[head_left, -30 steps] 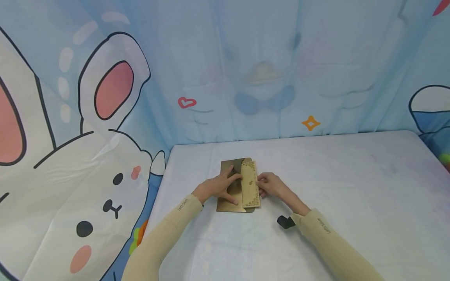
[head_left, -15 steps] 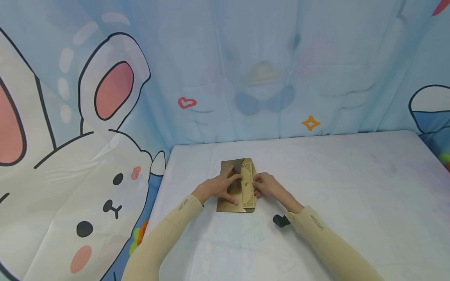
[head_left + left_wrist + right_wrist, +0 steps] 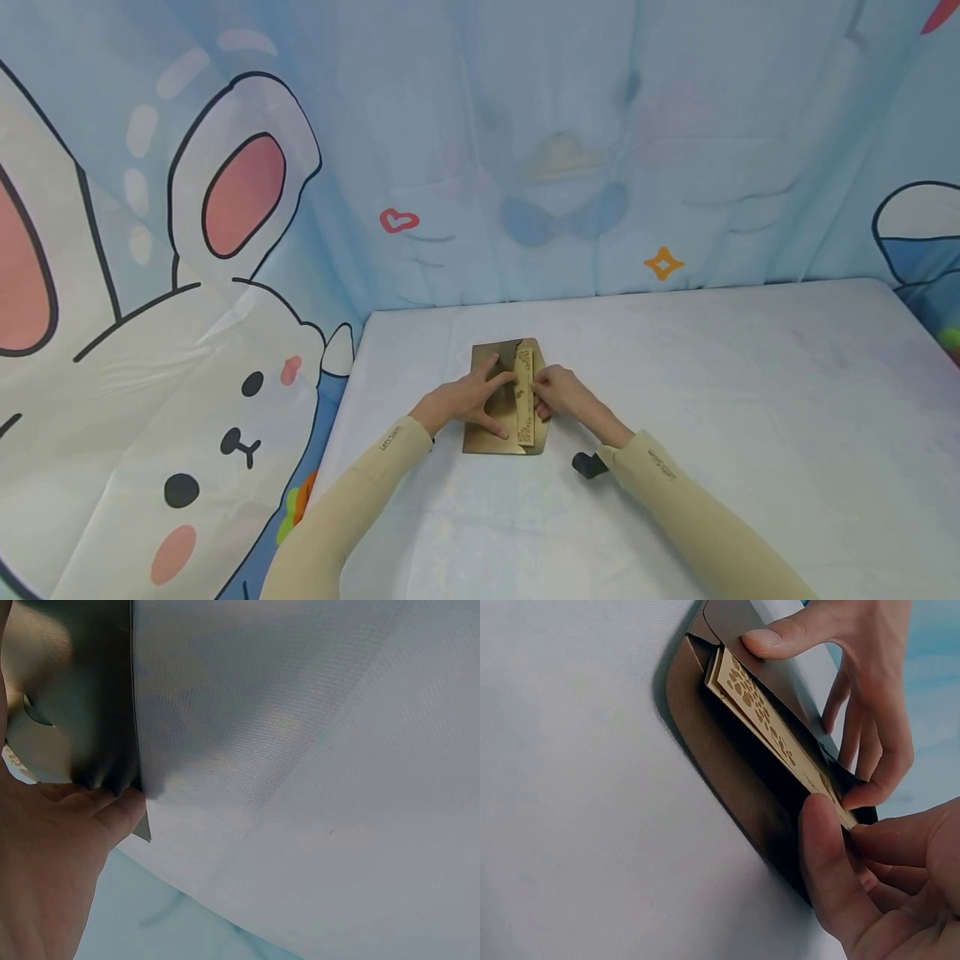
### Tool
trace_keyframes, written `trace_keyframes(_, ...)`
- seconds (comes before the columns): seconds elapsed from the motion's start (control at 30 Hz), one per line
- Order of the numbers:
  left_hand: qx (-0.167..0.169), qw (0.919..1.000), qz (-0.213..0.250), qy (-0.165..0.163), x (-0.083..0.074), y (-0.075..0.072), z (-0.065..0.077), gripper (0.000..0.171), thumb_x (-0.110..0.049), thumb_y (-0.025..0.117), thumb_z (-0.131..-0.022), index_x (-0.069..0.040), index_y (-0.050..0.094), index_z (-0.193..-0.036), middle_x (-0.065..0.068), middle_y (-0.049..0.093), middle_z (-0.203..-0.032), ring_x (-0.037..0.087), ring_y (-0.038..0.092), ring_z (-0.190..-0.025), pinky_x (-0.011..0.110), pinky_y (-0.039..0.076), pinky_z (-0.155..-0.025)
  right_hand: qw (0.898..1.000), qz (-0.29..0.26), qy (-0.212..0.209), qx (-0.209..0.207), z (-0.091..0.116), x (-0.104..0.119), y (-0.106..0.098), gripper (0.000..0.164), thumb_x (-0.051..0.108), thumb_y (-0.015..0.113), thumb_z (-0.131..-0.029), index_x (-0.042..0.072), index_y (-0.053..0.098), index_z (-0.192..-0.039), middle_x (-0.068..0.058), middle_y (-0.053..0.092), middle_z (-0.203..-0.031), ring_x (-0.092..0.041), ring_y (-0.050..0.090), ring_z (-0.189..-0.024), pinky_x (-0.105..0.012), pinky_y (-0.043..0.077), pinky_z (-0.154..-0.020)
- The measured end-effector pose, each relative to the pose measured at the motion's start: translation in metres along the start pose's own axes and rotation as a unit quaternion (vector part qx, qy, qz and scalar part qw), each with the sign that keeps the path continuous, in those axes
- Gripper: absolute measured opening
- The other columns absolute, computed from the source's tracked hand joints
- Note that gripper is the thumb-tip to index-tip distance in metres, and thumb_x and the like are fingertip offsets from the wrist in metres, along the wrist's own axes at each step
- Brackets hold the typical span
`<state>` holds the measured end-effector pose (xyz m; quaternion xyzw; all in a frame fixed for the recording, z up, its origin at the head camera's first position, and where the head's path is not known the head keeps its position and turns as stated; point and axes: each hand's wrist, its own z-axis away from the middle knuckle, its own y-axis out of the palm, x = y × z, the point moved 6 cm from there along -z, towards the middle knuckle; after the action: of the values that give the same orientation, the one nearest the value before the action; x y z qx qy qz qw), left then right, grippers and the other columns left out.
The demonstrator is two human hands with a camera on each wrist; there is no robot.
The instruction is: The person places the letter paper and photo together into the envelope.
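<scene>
A gold envelope lies on the white-covered table, its flap folded out toward the right. Partly inside its mouth is a cream-gold card with a brown floral pattern; the rest of the card is hidden in the envelope. My left hand rests spread on the envelope, thumb and fingers apart, one fingertip at the mouth's edge. The left wrist view shows other fingertips of that hand against the envelope's far side. My right hand pinches the card's outer edge between thumb and index finger, over the flap.
White cloth covers the table, which extends far to the right of the envelope. Behind it hangs a blue curtain with cartoon prints. A large printed rabbit is on the left. A black wrist device sits below my right cuff.
My right hand has moved left with the card, which has slid deeper into the envelope, so a narrower strip of it shows. My left hand has stayed in place.
</scene>
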<state>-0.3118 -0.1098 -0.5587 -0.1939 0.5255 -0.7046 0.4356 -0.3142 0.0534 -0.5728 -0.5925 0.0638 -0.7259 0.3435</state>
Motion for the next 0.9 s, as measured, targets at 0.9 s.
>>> trace_keyframes(0.9,0.001,1.0,-0.008,-0.002,0.003,0.001,0.0,0.104,-0.071,0.073,-0.075,-0.039,0.018,-0.158,0.017,0.0,-0.169,0.032,0.023,-0.154,0.048,0.046,-0.108,0.998,0.055,-0.002,0.019,-0.016,0.017,0.012,0.033,0.006,0.038,-0.105,-0.002,0.065,-0.086,-0.008,0.065,-0.068,-0.013,0.059,-0.054,-0.025,0.052,-0.051)
